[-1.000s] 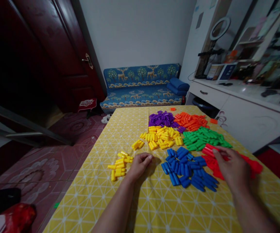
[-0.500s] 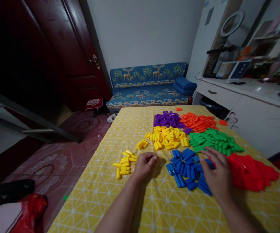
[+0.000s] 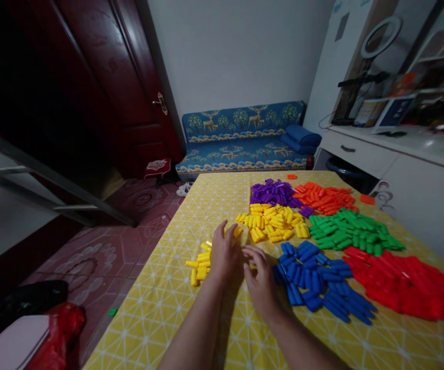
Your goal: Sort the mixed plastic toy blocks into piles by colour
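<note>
My left hand (image 3: pixel 224 253) is over the left part of the table, its fingers apart and no block visible in them. Beside and partly under it lie loose yellow plastic blocks (image 3: pixel 202 263); a few more yellow ones show just past its fingertips. Close on its right is my right hand (image 3: pixel 261 280), fingers loosely bent and the thumb apart, with nothing seen in it. The blue block pile (image 3: pixel 309 272) spreads just right of that hand. Beyond both hands sits a larger yellow block pile (image 3: pixel 274 222).
Purple (image 3: pixel 272 192), orange (image 3: pixel 324 198), green (image 3: pixel 355 231) and red (image 3: pixel 410 285) block piles lie further back and right on the patterned yellow tablecloth (image 3: pixel 148 308). A blue sofa (image 3: pixel 241 146) stands behind the table, and a white cabinet (image 3: pixel 418 185) at the right.
My right hand has moved left from over the blue blocks to beside my left hand. My left hand has opened from a closed pinch and shifted slightly forward. The view has turned slightly left.
</note>
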Motion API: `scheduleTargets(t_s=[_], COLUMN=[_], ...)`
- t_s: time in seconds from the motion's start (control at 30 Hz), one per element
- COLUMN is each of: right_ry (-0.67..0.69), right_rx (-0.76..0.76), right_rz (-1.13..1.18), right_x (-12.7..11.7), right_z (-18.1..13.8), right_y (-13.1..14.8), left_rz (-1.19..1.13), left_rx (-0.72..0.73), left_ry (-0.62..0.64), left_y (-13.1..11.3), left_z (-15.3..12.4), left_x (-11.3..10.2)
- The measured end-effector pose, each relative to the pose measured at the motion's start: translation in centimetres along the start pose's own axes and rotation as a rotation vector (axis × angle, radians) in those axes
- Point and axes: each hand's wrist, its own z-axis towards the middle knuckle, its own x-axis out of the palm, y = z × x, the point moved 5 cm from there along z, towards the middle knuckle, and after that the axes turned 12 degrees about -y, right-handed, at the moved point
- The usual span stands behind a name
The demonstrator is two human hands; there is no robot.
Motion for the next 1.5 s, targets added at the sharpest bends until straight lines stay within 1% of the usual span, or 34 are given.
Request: scheduleTargets(t_s=[0.1, 0.2, 0.3, 0.4, 0.5, 0.57, 0.63, 0.67, 0.7, 0.77, 0.83, 0.87, 0.93, 1.0, 1.1, 1.13, 1.2, 1.27, 1.33, 1.37, 1.43, 1.5], right_ry=[-0.017, 0.005, 0.017, 0.015, 0.001, -0.017, -0.049, -0.07, -0.089, -0.11, -0.109, -0.106, -0.101, -0.106, -0.139, -0.15, -0.142, -0.102, -0.072, -0.068, -0.071, -0.069], right_rx=[0.039, 0.054, 0.083, 0.107, 0.137, 0.177, 0.229, 0.255, 0.279, 0.319, 0.343, 0.348, 0.357, 0.379, 0.404, 0.405, 0.398, 0.368, 0.284, 0.231, 0.152, 0.134], right_rz=[0.034, 0.042, 0.061, 0.088, 0.097, 0.092, 0.096, 0.104, 0.117, 0.155, 0.187, 0.195, 0.204, 0.232, 0.3, 0.311, 0.302, 0.24, 0.158, 0.127, 0.1, 0.094], right_x=[-0.1, -0.1, 0.0, 0.1, 0.1, 0.0, -0.1, -0.3, -0.4, -0.7, -0.9, -0.9, -0.9, -0.9, -0.9, -1.0, -1.1, -1.1, -1.1, -1.2, -1.2, -1.1], right_z=[0.0, 0.0, -0.1, -0.2, -0.3, -0.3, -0.2, -0.1, 0.0, 0.1, 0.3, 0.3, 0.3, 0.3, 0.2, 0.2, 0.2, 0.3, 0.5, 0.6, 0.7, 0.7], right_y=[-0.5, -0.4, -0.6, -1.0, -1.3, -1.4, -1.4, -1.3, -1.2, -1.0, -0.9, -0.8, -0.9, -1.2, -1.6, -1.7, -1.7, -1.6, -1.2, -0.9, -0.3, -0.1], left_rz=[0.111, 0.192, 0.229, 0.194, 0.034, -0.15, -0.374, -0.483, -0.58, -0.715, -0.78, -0.796, -0.806, -0.796, -0.761, -0.742, -0.702, -0.69, -0.72, -0.739, -0.774, -0.802], left_rx=[-0.026, -0.053, -0.052, -0.061, -0.151, -0.284, -0.453, -0.533, -0.602, -0.681, -0.681, -0.662, -0.624, -0.626, -0.676, -0.677, -0.64, -0.578, -0.533, -0.526, -0.538, -0.574], left_ry=[0.098, 0.173, 0.194, 0.168, 0.081, 0.014, -0.001, 0.029, 0.09, 0.263, 0.435, 0.5, 0.572, 0.559, 0.46, 0.447, 0.483, 0.566, 0.641, 0.654, 0.627, 0.578], left_y=[0.1, 0.3, 0.4, 0.6, 0.9, 1.4, 1.7, 1.7, 1.5, 0.7, -0.3, -0.8, -1.3, -1.2, -0.4, -0.1, -0.1, -0.5, -1.2, -1.5, -1.9, -2.0], left_z=[0.8, 1.5, 1.8, 1.8, 1.7, 1.6, 1.4, 1.2, 1.0, 0.6, 0.2, 0.0, -0.2, -0.2, 0.1, 0.1, 0.1, -0.2, -0.6, -0.7, -1.0, -1.1], left_x=[1.3, 2.0, 2.0, 1.7, 1.4, 1.1, 1.0, 0.9, 1.0, 0.9, 0.6, 0.4, 0.1, -0.2, -0.7, -0.8, -1.1, -1.1, -0.9, -0.7, -0.4, 0.0])
